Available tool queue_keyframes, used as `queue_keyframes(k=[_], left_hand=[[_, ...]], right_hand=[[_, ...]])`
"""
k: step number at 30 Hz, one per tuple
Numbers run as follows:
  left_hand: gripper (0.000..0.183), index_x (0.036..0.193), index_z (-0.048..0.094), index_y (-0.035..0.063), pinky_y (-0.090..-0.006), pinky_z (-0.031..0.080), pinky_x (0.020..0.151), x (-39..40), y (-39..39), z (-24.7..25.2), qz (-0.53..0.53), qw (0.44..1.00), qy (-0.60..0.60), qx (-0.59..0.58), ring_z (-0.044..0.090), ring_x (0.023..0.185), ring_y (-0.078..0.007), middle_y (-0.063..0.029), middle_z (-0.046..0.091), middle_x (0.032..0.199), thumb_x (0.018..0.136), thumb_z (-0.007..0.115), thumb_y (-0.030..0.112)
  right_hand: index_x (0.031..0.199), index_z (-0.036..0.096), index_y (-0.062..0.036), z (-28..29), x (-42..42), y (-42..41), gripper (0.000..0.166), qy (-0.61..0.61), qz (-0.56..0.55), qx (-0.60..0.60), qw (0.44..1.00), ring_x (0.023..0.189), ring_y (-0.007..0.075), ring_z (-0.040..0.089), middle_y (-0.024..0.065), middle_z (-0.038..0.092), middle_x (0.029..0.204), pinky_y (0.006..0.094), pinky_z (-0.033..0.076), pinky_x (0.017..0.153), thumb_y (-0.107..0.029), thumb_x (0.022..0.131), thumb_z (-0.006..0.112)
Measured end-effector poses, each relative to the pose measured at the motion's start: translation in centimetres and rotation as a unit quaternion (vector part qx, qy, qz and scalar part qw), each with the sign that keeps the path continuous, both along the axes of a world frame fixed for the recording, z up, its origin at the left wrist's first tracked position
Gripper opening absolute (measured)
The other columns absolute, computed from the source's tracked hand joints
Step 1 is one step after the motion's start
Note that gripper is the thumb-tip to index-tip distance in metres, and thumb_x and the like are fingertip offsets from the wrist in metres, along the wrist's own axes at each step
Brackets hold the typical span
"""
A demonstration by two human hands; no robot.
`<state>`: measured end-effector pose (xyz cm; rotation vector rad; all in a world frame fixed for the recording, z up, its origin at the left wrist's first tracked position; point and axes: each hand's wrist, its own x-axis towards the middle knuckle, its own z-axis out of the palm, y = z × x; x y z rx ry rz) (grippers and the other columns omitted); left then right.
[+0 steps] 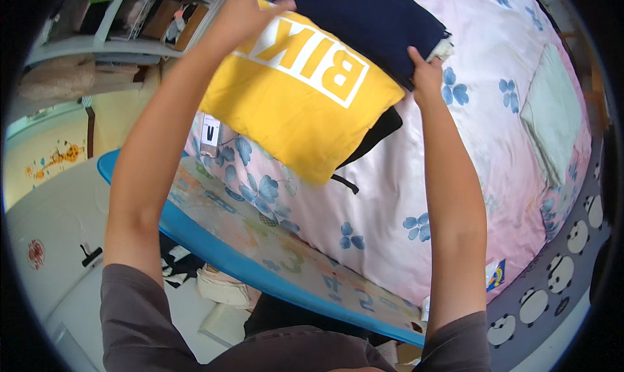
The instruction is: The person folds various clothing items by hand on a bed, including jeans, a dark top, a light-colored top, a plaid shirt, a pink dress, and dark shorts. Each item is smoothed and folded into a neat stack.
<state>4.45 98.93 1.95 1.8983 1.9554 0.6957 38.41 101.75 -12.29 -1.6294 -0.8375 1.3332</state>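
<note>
A folded navy garment [356, 21] lies at the top of the view, on the bed. My right hand [428, 77] grips its right end, thumb on top, with a pale cloth [442, 49] showing beside the fingers. Overlapping its near side is a folded yellow garment [292, 108] printed with large letters in a white block. My left hand [263, 16] is over the far left part of the yellow garment, fingertips by the navy cloth; blur and the frame's edge hide its grip. Under the yellow garment a black cloth [378, 133] sticks out, with a black strap [346, 182] nearby.
Pink floral bedding [380, 216] covers the bed. A phone [210, 135] lies left of the yellow garment. A blue-edged board [253, 260] runs between me and the bed. On the right is a pale green pillow [555, 113]; shelves [131, 45] stand at upper left.
</note>
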Motion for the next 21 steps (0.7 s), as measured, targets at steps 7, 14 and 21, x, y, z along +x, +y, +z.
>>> queue_keyframes(k=[7,14,21], left_hand=[[0.034,0.124,0.064,0.0028,-0.0344,0.046,0.099,-6.3,-26.8,8.6,0.086,0.994,0.03,0.055,0.06,0.113,-0.0238,-0.0146,0.065,0.125,0.092,0.067,0.014],[0.009,0.1,0.069,0.0082,-0.0189,0.038,0.059,-7.5,-51.1,6.0,0.622,0.713,-0.266,0.185,0.05,0.066,-0.0037,0.0039,0.059,0.077,0.098,0.064,0.016],[0.019,0.099,0.071,0.0061,-0.0318,0.052,0.066,13.4,-74.3,-8.2,0.644,0.597,-0.417,-0.233,0.065,0.07,-0.0162,-0.0067,0.07,0.083,0.091,0.07,0.023]], right_hand=[[0.141,0.048,-0.0015,-1.7,13.4,-14.5,0.052,-0.127,0.075,-0.041,0.988,0.091,0.0137,0.064,0.0091,0.067,0.116,0.0249,0.049,0.073,-0.019,0.095,0.066],[0.129,0.055,-0.0036,-1.9,30.1,-45.8,0.04,-0.168,0.167,-0.377,0.896,0.077,0.0159,0.062,0.0063,0.065,0.096,0.0259,0.048,0.057,-0.012,0.091,0.065],[0.13,0.057,-0.0074,0.4,28.1,-48.5,0.043,-0.148,0.439,-0.423,0.779,0.095,0.0202,0.066,0.0063,0.067,0.104,0.0354,0.055,0.075,-0.02,0.09,0.069]])
